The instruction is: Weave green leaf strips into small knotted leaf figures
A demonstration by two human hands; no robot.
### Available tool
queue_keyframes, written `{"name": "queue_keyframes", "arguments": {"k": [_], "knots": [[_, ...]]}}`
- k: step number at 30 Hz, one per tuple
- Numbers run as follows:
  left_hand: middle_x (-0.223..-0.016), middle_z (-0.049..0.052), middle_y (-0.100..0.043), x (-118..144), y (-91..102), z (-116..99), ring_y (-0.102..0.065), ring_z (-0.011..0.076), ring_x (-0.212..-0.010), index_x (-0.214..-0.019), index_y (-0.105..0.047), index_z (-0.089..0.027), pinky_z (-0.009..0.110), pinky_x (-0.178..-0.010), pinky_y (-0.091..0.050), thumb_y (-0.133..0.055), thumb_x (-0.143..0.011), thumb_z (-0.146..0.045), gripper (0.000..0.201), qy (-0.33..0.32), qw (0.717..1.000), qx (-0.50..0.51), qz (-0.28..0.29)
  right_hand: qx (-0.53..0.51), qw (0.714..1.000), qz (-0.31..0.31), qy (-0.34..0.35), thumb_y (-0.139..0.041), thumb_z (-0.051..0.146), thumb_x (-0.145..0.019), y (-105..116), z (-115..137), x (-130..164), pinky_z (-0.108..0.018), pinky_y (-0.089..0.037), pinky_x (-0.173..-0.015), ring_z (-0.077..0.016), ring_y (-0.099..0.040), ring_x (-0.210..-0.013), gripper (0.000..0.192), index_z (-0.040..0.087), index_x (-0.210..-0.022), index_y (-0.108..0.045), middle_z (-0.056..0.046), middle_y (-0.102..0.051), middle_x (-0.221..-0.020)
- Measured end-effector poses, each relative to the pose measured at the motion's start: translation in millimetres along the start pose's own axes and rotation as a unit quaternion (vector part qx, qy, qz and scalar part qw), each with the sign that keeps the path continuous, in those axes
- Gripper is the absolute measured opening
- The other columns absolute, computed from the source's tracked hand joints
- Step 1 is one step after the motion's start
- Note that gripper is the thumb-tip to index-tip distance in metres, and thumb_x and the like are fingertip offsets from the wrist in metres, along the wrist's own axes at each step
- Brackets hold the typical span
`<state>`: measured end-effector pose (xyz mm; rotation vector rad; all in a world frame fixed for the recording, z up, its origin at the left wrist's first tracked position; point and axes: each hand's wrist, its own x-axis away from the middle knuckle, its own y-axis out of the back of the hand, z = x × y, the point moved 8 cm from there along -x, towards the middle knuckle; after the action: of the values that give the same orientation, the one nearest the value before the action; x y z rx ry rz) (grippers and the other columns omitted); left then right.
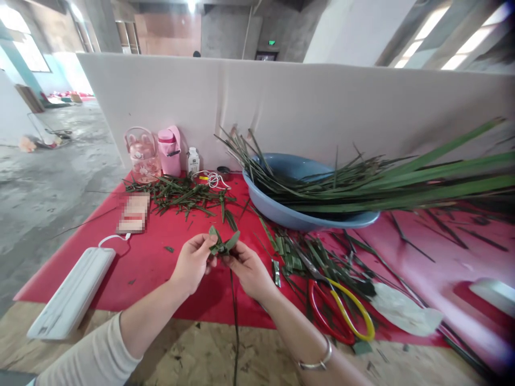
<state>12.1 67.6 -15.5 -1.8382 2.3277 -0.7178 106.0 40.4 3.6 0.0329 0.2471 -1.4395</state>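
Observation:
Both hands meet over the red cloth (153,262) near the table's front. My left hand (193,262) pinches the left side of a small folded green leaf piece (223,244). My right hand (247,268) holds its right side from below. A thin leaf strip (233,316) hangs from the piece down toward the table edge. Scissors with one red and one yellow handle (341,311) lie on the cloth just right of my right forearm, among cut leaf scraps (306,257).
A blue basin (289,214) holds long green leaves (402,185) that reach off to the right. Leaf trimmings (177,194) lie at the back left near a pink cup (169,151) and clear jug (141,153). A white power bank (74,292) lies at the front left.

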Motion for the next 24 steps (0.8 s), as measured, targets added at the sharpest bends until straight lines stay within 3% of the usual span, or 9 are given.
{"name": "queue_keyframes", "arguments": {"k": [3, 6, 10, 15, 20, 24], "knots": [[-0.040, -0.008, -0.045, 2.8, -3.0, -8.0, -0.038, 0.0036, -0.032, -0.066, -0.049, -0.016, 0.012, -0.028, -0.022, -0.065, -0.062, -0.037, 0.027, -0.040, 0.999, 0.019, 0.005, -0.027, 0.999, -0.018, -0.012, -0.059, 0.027, -0.073, -1.9, -1.3, 0.1, -0.023, -0.041, -0.065, -0.0093, -0.050, -0.066, 0.016, 0.021, -0.088, -0.057, 0.002, -0.057, -0.075], [-0.043, -0.006, -0.050, 8.0, 0.6, -14.1, -0.044, 0.0045, -0.035, -0.067, -0.049, -0.015, 0.013, -0.031, -0.028, -0.067, -0.060, -0.036, 0.028, -0.075, 0.996, 0.025, -0.032, -0.099, 0.993, -0.041, -0.054, -0.059, 0.030, -0.074, -7.0, -7.8, 2.3, -0.020, -0.039, -0.054, -0.0074, -0.048, -0.056, 0.017, 0.020, -0.087, -0.055, 0.003, -0.055, -0.068], [-0.045, -0.005, -0.054, 15.1, 3.1, -11.6, -0.044, 0.0050, -0.033, -0.066, -0.045, -0.016, 0.015, -0.034, -0.035, -0.065, -0.062, -0.035, 0.028, -0.088, 0.993, 0.029, -0.078, -0.191, 0.975, -0.077, -0.078, -0.061, 0.031, -0.072, -13.8, -13.8, 6.3, -0.021, -0.039, -0.052, -0.0084, -0.052, -0.056, 0.018, 0.020, -0.083, -0.051, 0.003, -0.055, -0.066], [-0.047, -0.006, -0.051, 16.3, -4.3, -7.8, -0.047, 0.0057, -0.038, -0.068, -0.044, -0.017, 0.016, -0.037, -0.037, -0.060, -0.067, -0.032, 0.022, -0.108, 0.987, 0.045, -0.109, -0.209, 0.966, -0.138, -0.067, -0.065, 0.031, -0.067, -5.1, -17.2, 7.4, -0.019, -0.040, -0.052, -0.0066, -0.051, -0.053, 0.022, 0.020, -0.081, -0.051, 0.004, -0.055, -0.065], [-0.053, -0.008, -0.048, 12.2, -17.7, -16.1, -0.041, 0.0025, -0.040, -0.074, -0.045, -0.018, 0.013, -0.039, -0.034, -0.060, -0.067, -0.026, 0.019, -0.154, 0.987, 0.017, -0.051, -0.132, 0.975, -0.178, -0.013, -0.065, 0.027, -0.066, 12.6, -5.6, 6.9, -0.019, -0.041, -0.056, -0.0075, -0.050, -0.059, 0.018, 0.020, -0.078, -0.054, 0.003, -0.055, -0.068], [-0.058, -0.007, -0.047, 16.4, -25.7, -14.5, -0.035, 0.0011, -0.041, -0.087, -0.051, -0.020, 0.012, -0.038, -0.029, -0.063, -0.066, -0.029, 0.026, -0.122, 0.991, 0.025, 0.044, -0.028, 0.979, -0.199, 0.046, -0.064, 0.021, -0.065, 23.6, 15.8, 11.9, -0.022, -0.043, -0.062, -0.0110, -0.053, -0.067, 0.015, 0.020, -0.076, -0.055, 0.002, -0.057, -0.071]]}}
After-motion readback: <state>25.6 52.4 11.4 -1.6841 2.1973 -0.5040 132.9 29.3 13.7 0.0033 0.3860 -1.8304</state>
